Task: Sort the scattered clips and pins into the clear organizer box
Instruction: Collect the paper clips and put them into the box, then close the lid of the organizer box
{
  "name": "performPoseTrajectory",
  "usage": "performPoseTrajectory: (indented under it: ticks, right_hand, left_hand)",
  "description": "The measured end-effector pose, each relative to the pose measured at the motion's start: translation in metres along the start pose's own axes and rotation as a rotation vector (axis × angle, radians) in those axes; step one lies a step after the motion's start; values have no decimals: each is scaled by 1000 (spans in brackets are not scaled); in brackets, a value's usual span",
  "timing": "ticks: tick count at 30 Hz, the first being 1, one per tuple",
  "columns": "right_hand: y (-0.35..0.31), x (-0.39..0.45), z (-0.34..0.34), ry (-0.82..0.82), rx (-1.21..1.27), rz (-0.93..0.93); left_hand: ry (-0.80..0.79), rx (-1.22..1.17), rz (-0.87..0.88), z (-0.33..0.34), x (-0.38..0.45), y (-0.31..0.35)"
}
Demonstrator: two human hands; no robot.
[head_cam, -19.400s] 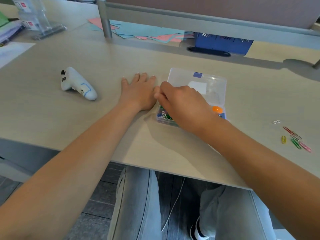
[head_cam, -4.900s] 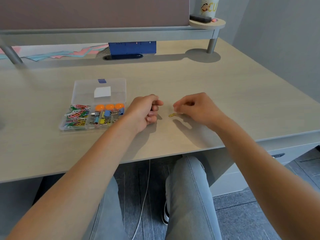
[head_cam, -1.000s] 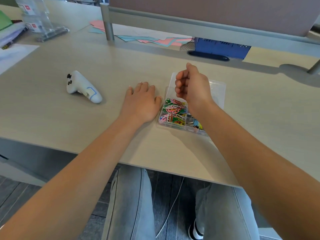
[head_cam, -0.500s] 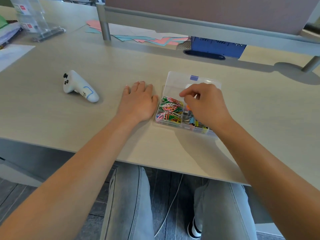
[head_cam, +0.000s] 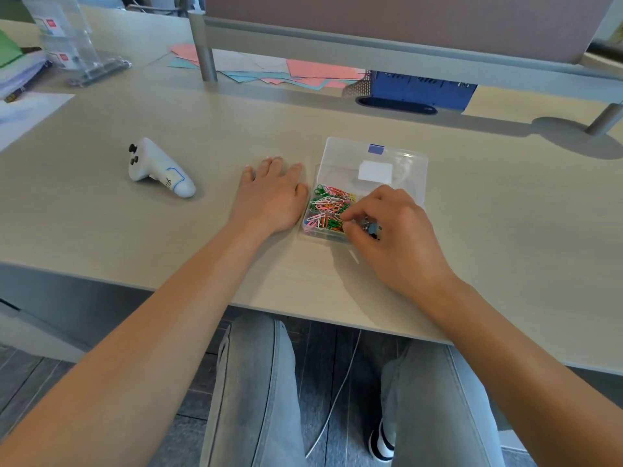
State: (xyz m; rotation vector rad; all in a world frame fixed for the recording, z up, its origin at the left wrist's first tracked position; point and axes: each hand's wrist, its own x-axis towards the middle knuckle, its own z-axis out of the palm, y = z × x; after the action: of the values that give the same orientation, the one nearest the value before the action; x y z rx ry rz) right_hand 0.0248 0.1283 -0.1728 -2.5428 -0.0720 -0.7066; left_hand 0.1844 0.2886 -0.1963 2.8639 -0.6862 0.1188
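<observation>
Head view: the left hand (head_cam: 269, 200) lies flat on the worktop (head_cam: 505, 203) against the clear organizer box (head_cam: 401, 156). The right hand (head_cam: 387, 230) curls over the paper clips (head_cam: 328, 207); its contents I cannot tell. A snagged finger could drag clips out.

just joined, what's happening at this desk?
A person is sorting clips into a clear plastic organizer box with its lid open. The left hand lies flat on the beige desk beside the box. The right hand, fingers curled, reaches into the box next to the pile of coloured paper clips; whether it holds anything is hidden. A white handheld controller lies further left.
</observation>
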Motion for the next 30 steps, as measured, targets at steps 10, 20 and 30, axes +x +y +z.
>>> performPoseTrajectory:
  ticks: [10, 20, 30]
  right_hand:
    - [-6, 9, 2, -31, 32, 158]
    - [18, -16, -28, 148, 15, 377]
    - [34, -36, -54, -37, 154, 509]
  left_hand:
    - [24, -45, 7, 1, 0, 0]
    - [145, -858, -110, -25, -28, 40]
    - [111, -1137, -270, -16, -26, 82]
